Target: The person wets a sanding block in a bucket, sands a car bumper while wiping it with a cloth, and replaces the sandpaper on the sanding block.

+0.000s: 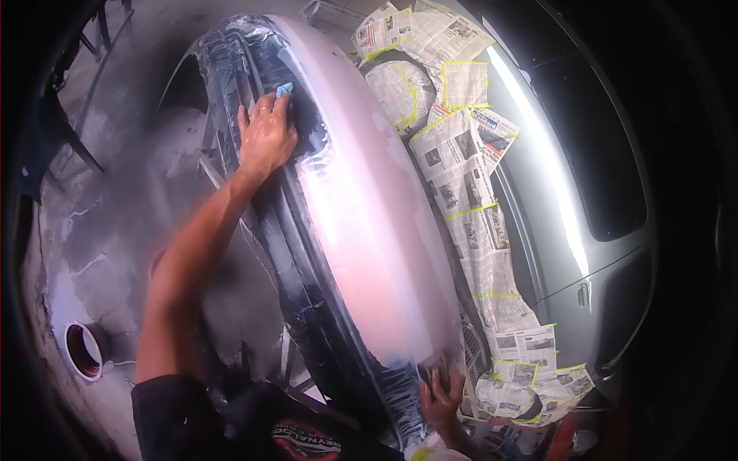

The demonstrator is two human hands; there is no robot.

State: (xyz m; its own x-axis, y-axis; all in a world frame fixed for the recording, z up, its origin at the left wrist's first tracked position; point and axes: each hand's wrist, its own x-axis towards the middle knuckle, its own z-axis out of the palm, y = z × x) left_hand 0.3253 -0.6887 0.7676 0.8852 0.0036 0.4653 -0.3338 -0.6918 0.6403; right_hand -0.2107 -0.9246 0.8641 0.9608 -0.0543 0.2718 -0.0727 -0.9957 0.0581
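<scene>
A long car bumper (361, 207), pale pink and white on its outer face with dark wet-looking ends, stretches across the middle of the head view. My left hand (267, 137) presses on its dark inner part near the far end. A small light-blue piece (285, 89), cloth or paper, pokes out from under those fingers. Wet whitish smears surround that area. My right hand (440, 399) lies at the bumper's near end, its fingers spread apart on the surface and pointing away from me.
Beside the bumper stands a silver car (538, 177), with newspaper (465, 177) stuck on it by yellow-green tape. A reddish pipe or can-like ring (83, 351) is on the stained concrete floor (138, 200) at left. Thin metal stand legs (286, 353) show beneath the bumper.
</scene>
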